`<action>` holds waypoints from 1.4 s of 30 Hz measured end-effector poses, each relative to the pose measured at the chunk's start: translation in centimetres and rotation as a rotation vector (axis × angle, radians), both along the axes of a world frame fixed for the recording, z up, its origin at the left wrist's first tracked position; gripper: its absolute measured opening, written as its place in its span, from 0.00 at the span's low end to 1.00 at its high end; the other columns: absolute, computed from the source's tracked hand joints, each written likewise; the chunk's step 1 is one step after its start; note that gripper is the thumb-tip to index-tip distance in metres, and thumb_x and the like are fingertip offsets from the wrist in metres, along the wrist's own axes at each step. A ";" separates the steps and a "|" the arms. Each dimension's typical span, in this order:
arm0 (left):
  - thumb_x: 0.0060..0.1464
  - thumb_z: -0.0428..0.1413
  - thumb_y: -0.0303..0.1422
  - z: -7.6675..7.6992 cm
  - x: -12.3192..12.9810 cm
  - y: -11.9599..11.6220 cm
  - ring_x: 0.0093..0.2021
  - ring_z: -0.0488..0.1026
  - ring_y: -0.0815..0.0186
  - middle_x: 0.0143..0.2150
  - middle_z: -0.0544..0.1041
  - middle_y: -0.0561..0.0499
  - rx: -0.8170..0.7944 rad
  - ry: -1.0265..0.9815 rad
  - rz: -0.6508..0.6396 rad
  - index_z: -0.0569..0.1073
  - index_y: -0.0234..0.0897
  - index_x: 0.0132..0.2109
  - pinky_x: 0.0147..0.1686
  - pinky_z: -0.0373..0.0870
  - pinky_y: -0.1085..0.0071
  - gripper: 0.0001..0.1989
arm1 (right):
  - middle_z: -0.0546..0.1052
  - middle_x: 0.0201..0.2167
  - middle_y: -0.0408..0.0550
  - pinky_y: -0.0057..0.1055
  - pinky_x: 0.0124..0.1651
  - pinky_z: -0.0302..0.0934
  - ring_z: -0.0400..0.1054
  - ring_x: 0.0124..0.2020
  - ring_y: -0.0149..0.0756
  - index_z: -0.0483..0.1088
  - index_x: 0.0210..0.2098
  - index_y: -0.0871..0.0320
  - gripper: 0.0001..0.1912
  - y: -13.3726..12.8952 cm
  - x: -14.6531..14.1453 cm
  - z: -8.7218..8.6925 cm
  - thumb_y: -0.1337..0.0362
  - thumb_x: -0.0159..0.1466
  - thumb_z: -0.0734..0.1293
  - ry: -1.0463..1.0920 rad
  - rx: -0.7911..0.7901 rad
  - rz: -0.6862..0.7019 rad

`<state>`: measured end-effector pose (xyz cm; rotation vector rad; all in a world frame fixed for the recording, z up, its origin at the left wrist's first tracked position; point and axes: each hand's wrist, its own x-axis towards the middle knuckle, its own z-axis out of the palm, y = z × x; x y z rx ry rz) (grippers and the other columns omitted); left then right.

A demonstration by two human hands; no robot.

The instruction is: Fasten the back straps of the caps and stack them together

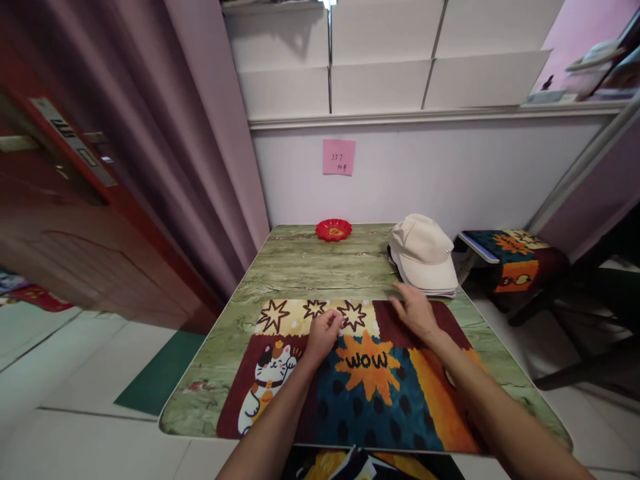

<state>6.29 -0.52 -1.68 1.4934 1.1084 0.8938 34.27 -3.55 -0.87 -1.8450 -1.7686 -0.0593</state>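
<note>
My left hand (324,333) rests over the patterned mat (350,427), near its pale strip with star shapes. Its fingers are curled in and closed, and nothing shows in them. My right hand (416,313) is open over the mat's dark red corner, fingers stretched towards the cream cap (423,250) with a gap between them. Beneath the cap lies a stack of thin, flat things (443,292), mostly hidden by it. The mat carries a cartoon cat and the word WOW.
A red scalloped dish (334,230) sits at the back of the green wood-grain table (300,267). Behind it, a pink note (339,157) sticks to the wall. A stool with a matching cover (517,257) stands at right. A door (90,213) and purple curtain (200,100) are at left.
</note>
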 end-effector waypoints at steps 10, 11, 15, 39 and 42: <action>0.53 0.54 0.36 4.6 2.5 0.5 0.20 0.66 0.72 0.25 0.73 0.53 -0.111 -0.027 0.041 0.71 0.35 0.33 0.21 0.63 0.76 0.08 | 0.80 0.26 0.45 0.29 0.34 0.58 0.72 0.29 0.37 0.79 0.37 0.55 0.14 -0.3 -8.5 6.9 0.58 0.66 0.63 0.272 -0.086 0.225; 0.54 0.54 0.36 6.0 2.6 0.2 0.21 0.67 0.72 0.26 0.74 0.53 -0.048 -0.038 0.043 0.72 0.35 0.36 0.22 0.63 0.76 0.08 | 0.79 0.26 0.45 0.29 0.35 0.58 0.71 0.28 0.37 0.79 0.43 0.55 0.14 -0.4 -9.0 8.4 0.58 0.66 0.63 0.281 -0.028 0.217; 0.60 0.52 0.35 13.0 2.6 -1.4 0.26 0.69 0.70 0.30 0.75 0.54 0.440 0.087 0.085 0.68 0.39 0.62 0.30 0.64 0.75 0.23 | 0.78 0.26 0.43 0.30 0.33 0.60 0.70 0.26 0.37 0.48 0.73 0.60 0.39 -1.3 -10.7 14.1 0.61 0.65 0.63 0.241 0.189 0.147; 0.56 0.52 0.24 15.5 2.4 0.8 0.29 0.73 0.62 0.40 0.79 0.39 0.751 0.676 0.354 0.44 0.36 0.75 0.35 0.68 0.66 0.43 | 0.78 0.30 0.50 0.34 0.33 0.64 0.70 0.26 0.41 0.32 0.74 0.61 0.49 1.7 -11.2 14.2 0.74 0.60 0.61 -0.232 0.227 -0.162; 0.55 0.53 0.25 13.7 1.6 1.6 0.26 0.71 0.63 0.34 0.79 0.45 0.710 0.653 0.277 0.45 0.36 0.75 0.33 0.66 0.69 0.43 | 0.79 0.32 0.50 0.36 0.35 0.65 0.72 0.29 0.43 0.35 0.75 0.60 0.48 1.7 -10.7 13.0 0.69 0.61 0.63 -0.124 0.183 -0.117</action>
